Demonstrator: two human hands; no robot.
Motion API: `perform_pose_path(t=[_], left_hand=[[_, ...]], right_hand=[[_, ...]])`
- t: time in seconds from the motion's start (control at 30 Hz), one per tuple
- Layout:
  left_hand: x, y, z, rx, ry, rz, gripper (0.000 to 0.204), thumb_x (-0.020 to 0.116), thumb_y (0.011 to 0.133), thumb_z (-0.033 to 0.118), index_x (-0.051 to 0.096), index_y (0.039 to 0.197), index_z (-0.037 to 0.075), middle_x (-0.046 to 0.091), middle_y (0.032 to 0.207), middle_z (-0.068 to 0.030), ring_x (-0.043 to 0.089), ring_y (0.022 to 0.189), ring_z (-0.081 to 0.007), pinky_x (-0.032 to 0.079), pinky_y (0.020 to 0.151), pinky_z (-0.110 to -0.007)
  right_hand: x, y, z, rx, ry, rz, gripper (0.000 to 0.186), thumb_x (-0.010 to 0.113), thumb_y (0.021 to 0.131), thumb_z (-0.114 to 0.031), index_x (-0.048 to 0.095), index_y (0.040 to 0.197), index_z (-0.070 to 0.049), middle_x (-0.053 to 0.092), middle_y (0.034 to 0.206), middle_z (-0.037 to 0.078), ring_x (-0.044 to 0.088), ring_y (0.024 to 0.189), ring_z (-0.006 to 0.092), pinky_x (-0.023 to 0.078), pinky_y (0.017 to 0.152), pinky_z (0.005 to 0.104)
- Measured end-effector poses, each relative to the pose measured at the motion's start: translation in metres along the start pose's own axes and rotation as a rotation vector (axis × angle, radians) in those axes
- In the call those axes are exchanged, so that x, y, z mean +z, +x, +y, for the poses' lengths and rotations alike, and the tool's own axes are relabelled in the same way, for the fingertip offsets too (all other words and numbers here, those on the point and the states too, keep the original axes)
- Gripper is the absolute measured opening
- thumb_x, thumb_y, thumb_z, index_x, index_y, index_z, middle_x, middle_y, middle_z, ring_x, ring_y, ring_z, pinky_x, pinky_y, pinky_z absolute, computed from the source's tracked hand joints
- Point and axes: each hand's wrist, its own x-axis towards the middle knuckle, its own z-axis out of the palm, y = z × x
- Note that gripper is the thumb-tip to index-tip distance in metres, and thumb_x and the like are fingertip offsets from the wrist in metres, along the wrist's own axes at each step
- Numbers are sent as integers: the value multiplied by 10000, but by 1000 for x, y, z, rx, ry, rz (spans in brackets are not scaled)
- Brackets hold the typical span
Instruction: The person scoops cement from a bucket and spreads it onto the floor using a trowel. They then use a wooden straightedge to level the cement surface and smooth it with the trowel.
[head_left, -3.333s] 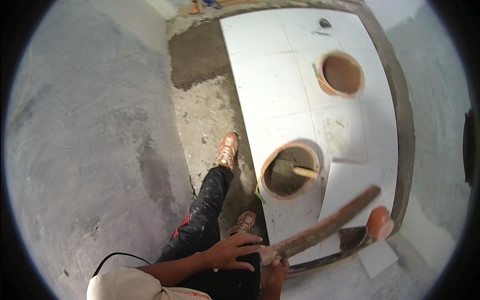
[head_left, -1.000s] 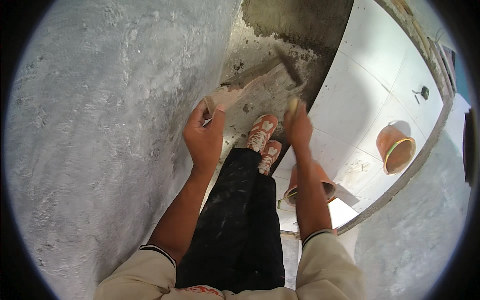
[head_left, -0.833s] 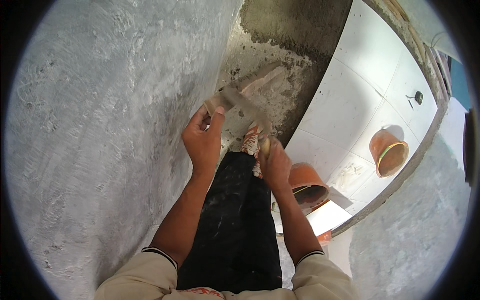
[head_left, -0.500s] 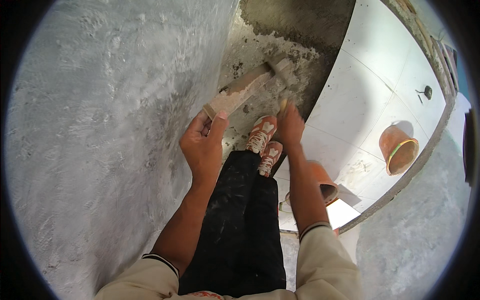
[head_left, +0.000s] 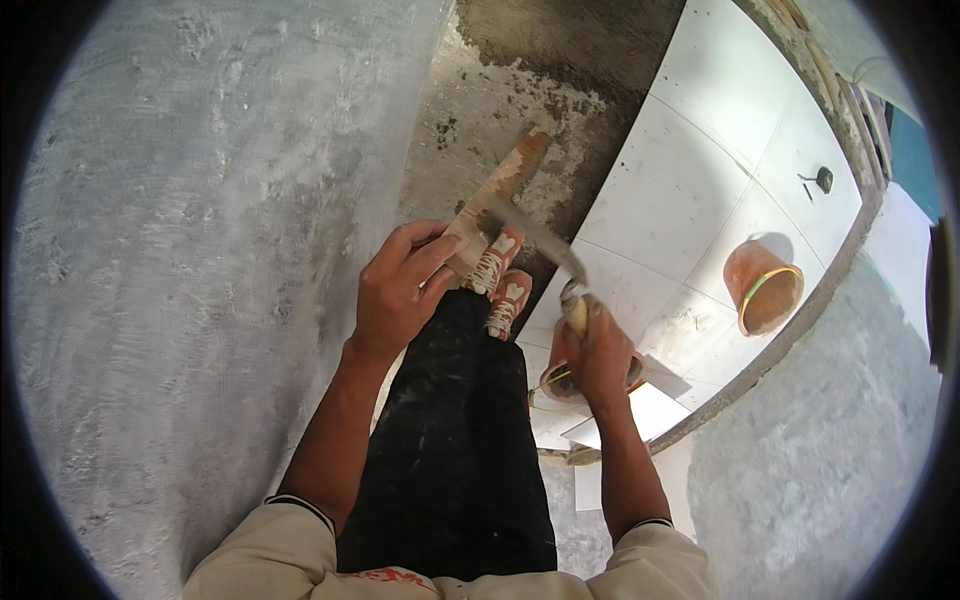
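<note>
My left hand (head_left: pixel 398 290) grips the near end of a long, mortar-crusted board (head_left: pixel 515 170), which slants up and away over the bare floor. My right hand (head_left: pixel 598 355) is closed round the light wooden handle of a metal trowel (head_left: pixel 548 240). The trowel's blade is motion-blurred and crosses the board, though touching or apart I cannot tell. My orange-and-white shoes (head_left: pixel 495 268) are below, beside the tiled edge.
A rough grey wall (head_left: pixel 200 260) rises on the left. To the right, white tiles (head_left: pixel 700 140) carry an orange bucket (head_left: pixel 745 270), a second bucket (head_left: pixel 560 380) behind my right hand, loose tiles (head_left: pixel 640 410) and a small dark tool (head_left: pixel 823 180). A concrete edge (head_left: pixel 858 240) borders them.
Since half a second ago my right hand has moved down and right with the trowel. The board angles more steeply, and my left fingers have shifted on its end.
</note>
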Motion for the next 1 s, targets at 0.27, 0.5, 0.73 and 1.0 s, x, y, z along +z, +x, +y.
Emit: perform_pose_path(t=[0.27, 0.5, 0.73, 1.0], left_hand=[[8, -14, -11, 37, 28, 11, 477, 856, 731, -90, 743, 1176, 41, 731, 1203, -137, 749, 1050, -322, 626, 844, -383], [21, -13, -13, -235, -333, 268, 346, 853, 840, -55, 726, 1159, -11, 738, 1216, -171, 750, 1076, -233, 636, 895, -350], [21, 11, 17, -252, -126, 292, 412, 831, 885, -34, 706, 1277, -53, 730, 1174, -181, 759, 1025, -219, 667, 874, -341], [35, 0, 19, -188, -76, 288, 402, 846, 867, -20, 722, 1248, -60, 744, 1123, -184, 774, 995, -234, 674, 837, -347]], right_hand=[[82, 74, 72, 93, -202, -97, 454, 683, 978, -244, 559, 1391, -102, 733, 1106, 210, 721, 1018, 422, 569, 834, 559], [82, 160, 69, 308, 181, 24, 546, 588, 1073, -415, 496, 1482, -66, 733, 1125, 314, 705, 1042, 514, 558, 874, 571], [-9, -5, -47, 4, 328, 12, 560, 668, 1053, -271, 515, 1483, 53, 698, 1201, 306, 710, 1055, 463, 563, 893, 498], [-54, -6, -70, -27, 0, -102, 542, 736, 996, -220, 562, 1471, -24, 687, 1003, 195, 691, 859, 390, 556, 766, 476]])
